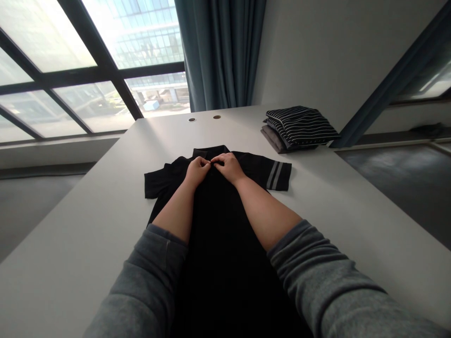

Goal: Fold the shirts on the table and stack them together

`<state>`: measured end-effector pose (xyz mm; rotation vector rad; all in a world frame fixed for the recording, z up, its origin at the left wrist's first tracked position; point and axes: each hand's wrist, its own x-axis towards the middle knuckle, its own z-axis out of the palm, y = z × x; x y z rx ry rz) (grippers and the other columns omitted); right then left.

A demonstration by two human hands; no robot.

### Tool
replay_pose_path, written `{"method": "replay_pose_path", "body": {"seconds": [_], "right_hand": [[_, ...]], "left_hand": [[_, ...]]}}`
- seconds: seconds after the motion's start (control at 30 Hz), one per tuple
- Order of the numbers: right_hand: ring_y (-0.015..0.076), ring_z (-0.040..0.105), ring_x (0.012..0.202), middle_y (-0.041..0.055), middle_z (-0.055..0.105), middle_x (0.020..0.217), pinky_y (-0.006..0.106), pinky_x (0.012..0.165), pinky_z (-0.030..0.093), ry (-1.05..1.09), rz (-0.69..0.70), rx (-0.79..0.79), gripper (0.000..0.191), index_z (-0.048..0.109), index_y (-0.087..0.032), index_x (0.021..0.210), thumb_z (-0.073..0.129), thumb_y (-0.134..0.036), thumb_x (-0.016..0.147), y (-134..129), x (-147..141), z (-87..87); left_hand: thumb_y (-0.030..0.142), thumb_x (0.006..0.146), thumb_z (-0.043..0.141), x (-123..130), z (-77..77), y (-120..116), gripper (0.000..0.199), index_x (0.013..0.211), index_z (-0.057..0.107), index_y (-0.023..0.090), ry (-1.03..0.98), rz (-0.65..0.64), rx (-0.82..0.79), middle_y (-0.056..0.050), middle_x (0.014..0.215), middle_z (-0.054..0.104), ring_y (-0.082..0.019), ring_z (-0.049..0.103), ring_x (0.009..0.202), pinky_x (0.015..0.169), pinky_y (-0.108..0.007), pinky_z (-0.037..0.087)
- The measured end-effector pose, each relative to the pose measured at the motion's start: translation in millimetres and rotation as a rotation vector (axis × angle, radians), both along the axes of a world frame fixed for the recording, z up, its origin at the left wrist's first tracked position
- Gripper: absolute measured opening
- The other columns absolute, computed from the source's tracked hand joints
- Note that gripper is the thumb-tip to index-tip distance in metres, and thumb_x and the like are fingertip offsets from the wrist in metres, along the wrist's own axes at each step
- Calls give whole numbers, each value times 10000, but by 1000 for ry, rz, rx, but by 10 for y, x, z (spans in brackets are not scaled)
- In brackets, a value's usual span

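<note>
A black short-sleeved polo shirt [221, 220] lies spread on the white table, its collar at the far end. Two grey stripes cross the sleeve on the right. My left hand [198, 170] pinches the cloth at the front opening just below the collar. Right beside it, my right hand [227, 165] also has its fingertips closed on the shirt there, the two hands almost touching. Any button between the fingers is too small to make out.
On the white table [352, 216], a stack of folded clothes [299, 126] sits at the back right, black-and-white striped on top and grey below. Two round cable holes are near the far edge. Behind hang blue curtains [221, 51] beside a large window.
</note>
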<state>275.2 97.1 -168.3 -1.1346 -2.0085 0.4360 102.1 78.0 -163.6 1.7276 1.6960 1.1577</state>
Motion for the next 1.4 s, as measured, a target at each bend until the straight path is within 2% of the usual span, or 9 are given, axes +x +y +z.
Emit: {"method": "replay_pose_path", "body": {"seconds": [0.17,0.4,0.6,0.77,0.93,1.17,1.4], "right_hand": [[250,607,1176,52,766,1156,413,1107,438,-63,9,13,235,794,-244,1111,627,-212,950,18,10,4],[266,608,1201,67,759,1185,427,1086,473,-144,1,1,227,765,-228,1143,612,-230,976,91,4,-51],[266,630,1183,80,765,1177,423,1082,484,-130,4,-33,212,763,-211,1132,629,-214,968,135,-4,-110],[251,649,1156,75,763,1186,412,1078,492,-126,51,-79,239,763,-213,1154,650,-209,943,171,19,-133],[270,623,1210,81,752,1197,425,1088,488,-190,63,-38,257,762,-217,1160,664,-215,923,157,44,-94],[256,615,1228,74,745,1225,414,1111,469,-200,106,-23,255,744,-210,1180,637,-221,948,155,72,-103],[255,656,1146,99,768,1162,387,1077,487,-115,166,17,262,762,-158,1145,663,-147,904,187,123,-149]], "left_hand": [[246,866,668,-27,-13,-3,60,847,658,191,-41,-64,31,-25,893,737,-171,664,826,785,-298,530],[265,883,674,-74,-62,33,83,878,665,183,-76,-122,71,-32,898,732,-169,659,819,765,-294,514],[203,885,661,-66,-98,59,37,887,624,200,2,-122,123,-15,888,712,-167,653,815,754,-295,490],[151,899,615,-49,-103,65,85,955,628,213,76,-161,160,-16,949,716,-175,648,854,802,-312,487],[151,886,617,-56,-135,110,61,926,623,196,-82,-204,89,-13,926,701,-161,633,849,834,-300,491],[229,847,706,-47,-177,106,144,889,571,202,-387,-236,-75,39,759,581,-112,519,669,659,-230,422],[173,853,679,-47,-159,85,121,905,573,200,-433,-271,-112,45,757,563,-104,497,650,633,-220,405]]}}
